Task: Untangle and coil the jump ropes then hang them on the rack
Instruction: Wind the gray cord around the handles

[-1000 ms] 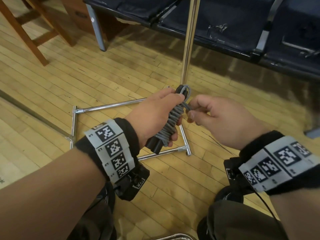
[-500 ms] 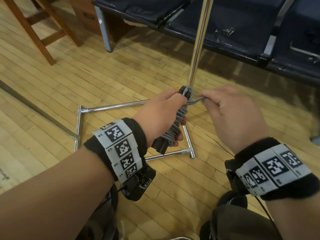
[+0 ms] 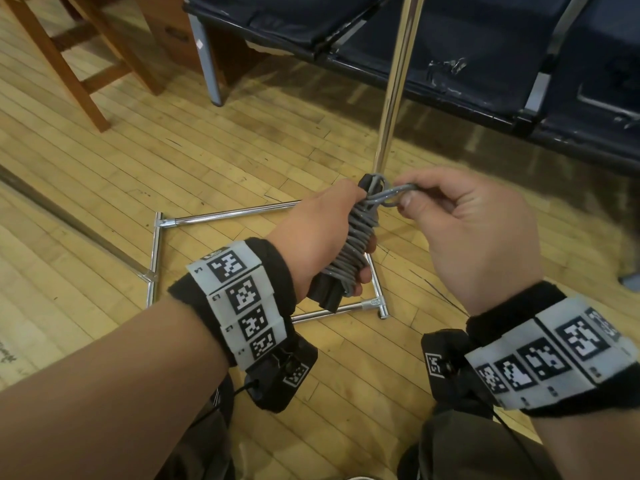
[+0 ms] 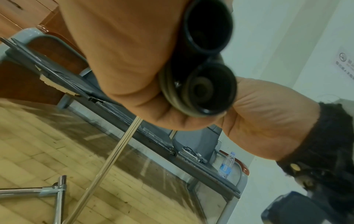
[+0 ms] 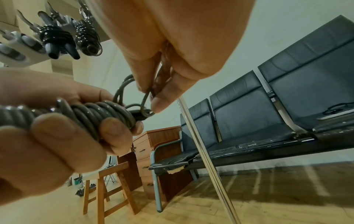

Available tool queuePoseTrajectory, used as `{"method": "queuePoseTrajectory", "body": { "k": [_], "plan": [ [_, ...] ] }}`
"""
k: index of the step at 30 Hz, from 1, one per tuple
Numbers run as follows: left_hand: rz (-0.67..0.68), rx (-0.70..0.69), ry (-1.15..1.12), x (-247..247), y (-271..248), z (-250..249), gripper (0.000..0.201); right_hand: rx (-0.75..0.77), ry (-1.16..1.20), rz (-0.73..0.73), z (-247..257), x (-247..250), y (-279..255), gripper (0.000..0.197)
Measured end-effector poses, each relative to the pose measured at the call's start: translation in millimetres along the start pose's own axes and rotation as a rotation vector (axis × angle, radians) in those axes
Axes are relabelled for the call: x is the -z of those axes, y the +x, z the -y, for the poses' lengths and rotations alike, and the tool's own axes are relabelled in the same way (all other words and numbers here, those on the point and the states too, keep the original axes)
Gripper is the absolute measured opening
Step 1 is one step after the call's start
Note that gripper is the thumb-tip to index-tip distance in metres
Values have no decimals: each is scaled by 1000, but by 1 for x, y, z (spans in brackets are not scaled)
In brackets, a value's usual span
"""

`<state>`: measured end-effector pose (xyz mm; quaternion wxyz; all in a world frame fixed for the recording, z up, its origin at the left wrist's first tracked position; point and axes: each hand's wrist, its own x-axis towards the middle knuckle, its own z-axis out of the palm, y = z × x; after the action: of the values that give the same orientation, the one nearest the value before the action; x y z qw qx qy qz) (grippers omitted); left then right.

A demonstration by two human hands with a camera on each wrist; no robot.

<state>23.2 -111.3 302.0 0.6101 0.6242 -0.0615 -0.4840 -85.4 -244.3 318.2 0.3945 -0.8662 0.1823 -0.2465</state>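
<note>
Coiled grey jump rope is gripped by left hand; its end loop, just above that grip, is pinched by right hand.

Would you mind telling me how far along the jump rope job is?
Done: the grey rope is wound round its handles, and other bundles look already hung on the rack. In hand: left hand grips the coil, right hand pinches its end loop. Left: securing it, then hanging it.

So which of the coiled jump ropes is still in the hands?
The grey jump rope: left hand grips it, while the other coiled ropes hang on the rack.
</note>
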Motion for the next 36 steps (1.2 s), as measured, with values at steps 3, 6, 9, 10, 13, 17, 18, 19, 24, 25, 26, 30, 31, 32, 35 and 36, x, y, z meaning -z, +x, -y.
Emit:
{"method": "queuePoseTrajectory", "body": {
  "k": [3,6,9,10,13,17,18,19,24,25,26,30,31,32,35,36],
  "plan": [
    [29,-3,-10,1,1,1,35,-2,43,-12,1,1,0,21],
    [63,2,-12,1,2,2,34,-26,120,-22,1,1,0,17],
    [69,-2,-15,1,4,3,33,-30,154,0,1,1,2,14],
    [63,-10,-8,1,4,3,32,-26,150,11,1,2,2,14],
    [27,-58,21,1,5,4,29,6,65,20,1,3,2,15],
    [-19,-129,71,5,7,5,20,43,-76,59,-3,6,2,20],
    [-17,-139,74,6,7,5,19,27,-89,82,-5,7,2,20],
    [-13,-147,73,6,7,5,19,-3,-99,108,-7,7,3,19],
    [0,-191,87,7,7,5,14,-141,-243,292,-17,5,4,5],
    [-1,-192,95,6,7,5,14,-153,-256,314,-18,5,5,6],
    [-4,-189,105,6,7,5,14,-160,-261,330,-19,4,5,7],
    [-31,-188,151,5,6,6,15,-141,-277,357,-18,4,6,8],
    [-39,-186,166,5,6,6,15,-128,-263,347,-16,5,6,7],
    [-47,-182,180,5,5,6,15,-111,-252,337,-15,5,5,6],
    [-74,-177,211,5,5,4,16,-69,-274,334,-14,7,5,6],
    [-84,-180,219,5,5,4,16,-66,-305,338,-14,8,6,5]
  ]
}}
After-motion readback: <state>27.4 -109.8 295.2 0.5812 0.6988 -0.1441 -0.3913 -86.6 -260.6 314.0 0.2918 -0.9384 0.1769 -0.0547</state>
